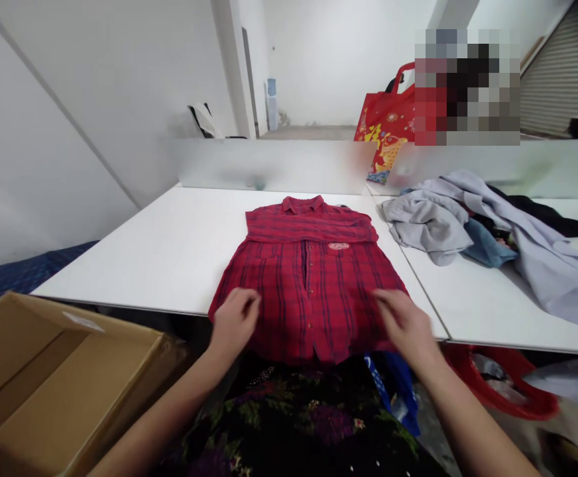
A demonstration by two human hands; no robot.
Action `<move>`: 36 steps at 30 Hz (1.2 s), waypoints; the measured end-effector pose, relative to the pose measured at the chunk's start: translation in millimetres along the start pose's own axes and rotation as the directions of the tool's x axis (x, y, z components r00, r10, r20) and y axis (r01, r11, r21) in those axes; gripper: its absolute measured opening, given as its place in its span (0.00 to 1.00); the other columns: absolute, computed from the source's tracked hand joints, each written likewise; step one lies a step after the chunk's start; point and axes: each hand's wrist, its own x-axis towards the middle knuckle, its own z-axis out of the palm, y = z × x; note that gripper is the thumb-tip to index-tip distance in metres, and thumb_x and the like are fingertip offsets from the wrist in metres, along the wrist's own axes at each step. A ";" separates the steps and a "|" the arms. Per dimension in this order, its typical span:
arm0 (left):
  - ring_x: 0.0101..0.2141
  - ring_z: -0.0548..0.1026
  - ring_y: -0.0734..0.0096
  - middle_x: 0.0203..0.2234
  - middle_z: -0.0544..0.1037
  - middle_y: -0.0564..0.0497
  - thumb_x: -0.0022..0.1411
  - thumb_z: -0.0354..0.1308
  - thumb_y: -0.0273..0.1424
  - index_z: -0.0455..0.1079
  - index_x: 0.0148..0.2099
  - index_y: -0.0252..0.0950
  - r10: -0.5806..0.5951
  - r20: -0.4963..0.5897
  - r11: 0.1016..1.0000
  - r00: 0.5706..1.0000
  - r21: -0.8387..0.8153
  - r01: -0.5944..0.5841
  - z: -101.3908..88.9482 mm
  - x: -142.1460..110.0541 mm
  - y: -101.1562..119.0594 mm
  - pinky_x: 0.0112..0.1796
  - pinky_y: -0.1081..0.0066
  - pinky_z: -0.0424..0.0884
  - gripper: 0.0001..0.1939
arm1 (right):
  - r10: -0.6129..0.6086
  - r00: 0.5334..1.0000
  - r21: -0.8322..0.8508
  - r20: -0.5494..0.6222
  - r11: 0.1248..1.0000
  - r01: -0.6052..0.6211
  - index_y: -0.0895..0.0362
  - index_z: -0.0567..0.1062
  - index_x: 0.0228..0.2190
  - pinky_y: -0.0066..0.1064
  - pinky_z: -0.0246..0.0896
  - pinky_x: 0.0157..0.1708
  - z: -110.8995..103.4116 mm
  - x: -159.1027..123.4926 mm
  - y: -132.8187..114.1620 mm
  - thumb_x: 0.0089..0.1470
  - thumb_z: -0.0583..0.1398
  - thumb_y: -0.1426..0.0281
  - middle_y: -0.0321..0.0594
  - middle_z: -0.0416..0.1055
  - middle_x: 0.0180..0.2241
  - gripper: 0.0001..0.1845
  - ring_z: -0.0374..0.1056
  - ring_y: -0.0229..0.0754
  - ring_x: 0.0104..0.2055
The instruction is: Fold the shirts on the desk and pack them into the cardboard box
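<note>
A red and navy plaid shirt (289, 285) lies front up on the white table, its collar at the far end. Both sleeves are folded across its chest, and the buttoned hem hangs over the near edge. A pale oval patch (339, 246) sits on its right-hand side in view. My left hand (234, 319) is over the shirt's lower left side, fingers curled into a pinch; whatever they hold is hidden. Over the lower right side is my right hand (404, 323), slightly blurred, with thumb and forefinger apart. I cannot tell whether it touches the cloth.
Grey and blue clothes (433, 222) are heaped on the table at right. A cardboard box (60, 384) stands open at lower left, and a red basin (532, 404) is below the table at right. A frosted divider (279, 165) runs behind, with a red bag (383, 122) beyond it.
</note>
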 end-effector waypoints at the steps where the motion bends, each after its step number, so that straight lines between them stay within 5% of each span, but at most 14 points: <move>1: 0.37 0.74 0.70 0.34 0.75 0.51 0.66 0.49 0.32 0.69 0.37 0.38 0.073 0.059 0.997 0.996 -0.009 -0.072 14.3 22.6 15.1 0.41 0.71 0.68 0.09 | -0.099 0.991 -0.022 0.090 0.995 0.102 0.57 0.74 0.49 0.44 0.63 0.54 15.5 25.2 -14.4 0.63 0.49 0.67 0.49 0.73 0.51 0.19 0.68 0.48 0.54; 3: 0.35 0.74 0.70 0.34 0.75 0.50 0.66 0.51 0.32 0.70 0.36 0.38 0.121 0.168 0.989 0.978 0.061 -0.133 45.6 63.0 37.9 0.40 0.72 0.69 0.08 | -0.142 0.954 -0.128 0.265 0.975 0.181 0.58 0.69 0.57 0.57 0.52 0.60 50.3 66.4 -35.9 0.64 0.49 0.68 0.50 0.63 0.61 0.23 0.56 0.53 0.64; 6: 0.37 0.76 0.65 0.36 0.76 0.45 0.63 0.54 0.33 0.72 0.39 0.35 0.033 0.307 0.957 0.951 0.265 -0.118 86.2 104.1 51.6 0.40 0.69 0.70 0.08 | -0.064 0.886 -0.229 0.460 0.955 0.188 0.59 0.62 0.62 0.65 0.44 0.61 92.5 96.2 -46.3 0.65 0.48 0.63 0.50 0.53 0.67 0.28 0.47 0.57 0.68; 10: 0.39 0.77 0.56 0.37 0.78 0.37 0.60 0.55 0.29 0.74 0.41 0.30 -0.081 0.359 0.922 0.930 0.380 -0.067 112.2 126.0 43.5 0.41 0.63 0.71 0.10 | -0.035 0.877 -0.261 0.479 0.948 0.180 0.56 0.58 0.65 0.62 0.38 0.63 111.0 93.7 -38.5 0.67 0.44 0.56 0.46 0.49 0.68 0.31 0.43 0.54 0.70; 18: 0.33 0.76 0.67 0.27 0.77 0.48 0.61 0.51 0.23 0.73 0.34 0.33 -0.026 0.334 0.974 0.942 0.222 -0.052 110.2 135.4 20.4 0.38 0.71 0.70 0.09 | -0.031 0.883 -0.290 0.468 0.939 0.187 0.52 0.56 0.66 0.60 0.38 0.64 111.6 90.7 -35.4 0.67 0.42 0.54 0.42 0.48 0.68 0.32 0.41 0.56 0.70; 24: 0.34 0.74 0.70 0.30 0.75 0.49 0.62 0.51 0.24 0.70 0.33 0.36 0.079 0.258 0.993 0.963 0.069 -0.100 121.8 122.6 21.8 0.39 0.72 0.68 0.08 | -0.025 0.880 -0.295 0.475 0.937 0.186 0.53 0.56 0.66 0.59 0.38 0.64 112.4 90.7 -35.7 0.66 0.42 0.54 0.42 0.48 0.69 0.32 0.42 0.56 0.70; 30: 0.30 0.73 0.71 0.26 0.73 0.51 0.63 0.46 0.21 0.66 0.33 0.36 -0.034 0.151 0.999 0.988 0.039 0.029 121.8 124.7 9.2 0.36 0.71 0.67 0.10 | -0.039 0.891 -0.297 0.451 0.936 0.191 0.45 0.56 0.66 0.60 0.40 0.63 111.2 88.8 -35.8 0.66 0.44 0.55 0.43 0.49 0.68 0.29 0.43 0.60 0.69; 36: 0.33 0.73 0.67 0.26 0.72 0.51 0.60 0.57 0.28 0.66 0.30 0.36 -0.017 0.213 0.999 0.977 0.030 0.010 121.0 124.3 9.2 0.39 0.69 0.68 0.05 | -0.029 0.858 -0.315 0.513 0.923 0.219 0.44 0.57 0.65 0.64 0.42 0.60 106.4 94.0 -42.6 0.66 0.44 0.57 0.45 0.49 0.68 0.28 0.44 0.64 0.68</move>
